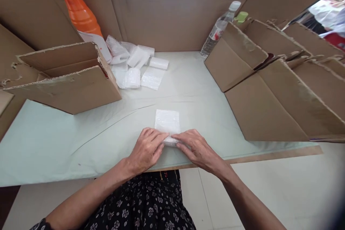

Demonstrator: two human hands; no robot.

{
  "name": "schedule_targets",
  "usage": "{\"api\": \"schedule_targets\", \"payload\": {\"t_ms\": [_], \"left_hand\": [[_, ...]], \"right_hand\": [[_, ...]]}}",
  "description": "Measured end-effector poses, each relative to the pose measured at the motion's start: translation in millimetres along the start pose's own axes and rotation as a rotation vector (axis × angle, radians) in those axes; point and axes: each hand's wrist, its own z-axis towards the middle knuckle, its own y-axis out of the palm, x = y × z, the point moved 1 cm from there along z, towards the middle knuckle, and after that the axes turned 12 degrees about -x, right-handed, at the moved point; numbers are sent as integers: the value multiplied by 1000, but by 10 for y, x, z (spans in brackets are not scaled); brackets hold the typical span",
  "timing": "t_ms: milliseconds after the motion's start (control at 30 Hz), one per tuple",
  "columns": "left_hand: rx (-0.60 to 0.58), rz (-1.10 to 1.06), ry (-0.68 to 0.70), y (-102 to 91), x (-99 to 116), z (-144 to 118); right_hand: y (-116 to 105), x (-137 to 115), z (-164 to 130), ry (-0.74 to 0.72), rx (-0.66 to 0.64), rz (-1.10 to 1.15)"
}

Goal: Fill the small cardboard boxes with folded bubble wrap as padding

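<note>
Upper left of the frame: an orange bottle [77,7] stands upright against the cardboard backing, behind an open cardboard box [64,79] that lies on its side with its mouth turned up and towards the back. Both sit back from the near edge, which leaves the working area in front unobstructed.

Upper centre-left: a loose pile of white foam pieces [134,66], some rolled and some flat, rests on the pale table cover [54,140] just to the right of the box. Its position reads as a set-aside heap within arm's reach, though I cannot tell which pieces are finished.

Lower centre: the left hand [147,149] and the right hand [195,147] meet over the near edge of a white foam sheet [167,120]. The sheet lies flat on the cover, its far part exposed and its near edge turned up into a fold or roll beneath the fingertips. Both hands are closed narrowly on that edge, fingers pressing down from either side, evidently to keep the fold even across its width. The wrists rest low at the table edge, which steadies the pressure.

Upper right: a clear water bottle [218,30] stands beside a row of slanted cardboard dividers [269,90] running to the right edge of the frame. Their contents are not visible.
</note>
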Motion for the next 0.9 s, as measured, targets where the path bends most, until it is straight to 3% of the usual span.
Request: {"api": "schedule_targets", "payload": {"t_ms": [67, 200, 300, 367, 500, 600, 667, 733, 800, 900], "left_hand": [[-13, -52, -93, 14, -29, -8], [-49, -2, -270, 29, -196, 206], [0, -53, -350, -1, -255, 303], [92, -253, -391, -12, -225, 240], [263, -927, -550, 32, -104, -43], [274, -1345, -565, 55, -37, -154], [267, -1456, -558, 27, -19, -170], [243, -1402, -561, -28, -7, -183], [181, -1198, -528, -83, 12, -212], [56, -857, -403, -119, 39, -273]], "right_hand": [[-13, -91, -37, 24, 31, -14], [32, -226, 10, 70, 203, -281], [121, -197, 121, 40, 153, -372], [169, -126, 192, 71, 173, -330], [232, -123, 250, 172, 318, -6], [303, -308, 227, 214, 230, 319], [332, -426, 190, 213, 136, 440], [309, -475, 159, 196, 129, 417], [240, -469, 166, 177, 159, 356], [140, -461, 264, 92, 82, 411]]}}
